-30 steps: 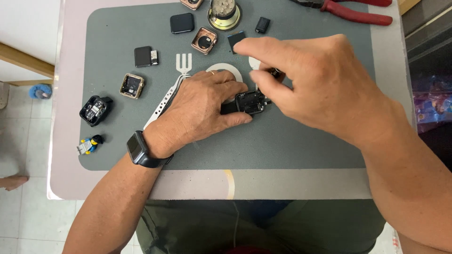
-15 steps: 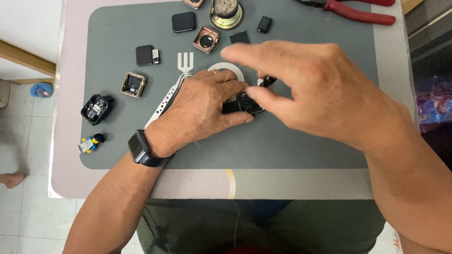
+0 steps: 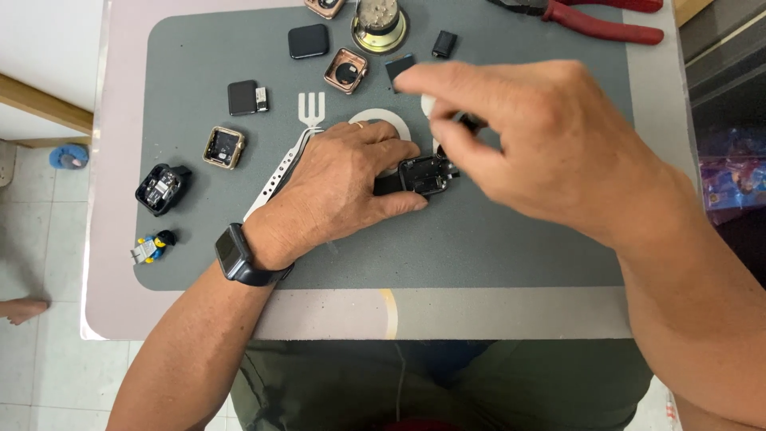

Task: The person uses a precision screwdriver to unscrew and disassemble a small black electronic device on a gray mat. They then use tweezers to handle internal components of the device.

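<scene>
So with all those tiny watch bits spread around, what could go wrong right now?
The left hand pins the open black watch case only at one end, so it might skid as the right hand works above it. The right forearm hangs over the mat and could sweep loose parts away. The toy figure sits near the mat's edge.

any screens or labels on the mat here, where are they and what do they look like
Loose black screen: mat's far side, rounded square, dark.
Wristwatch screen: on the left wrist, dark rounded rectangle, black band.
Black module: left of the fork print, square with a pale label patch at its right edge.
</scene>
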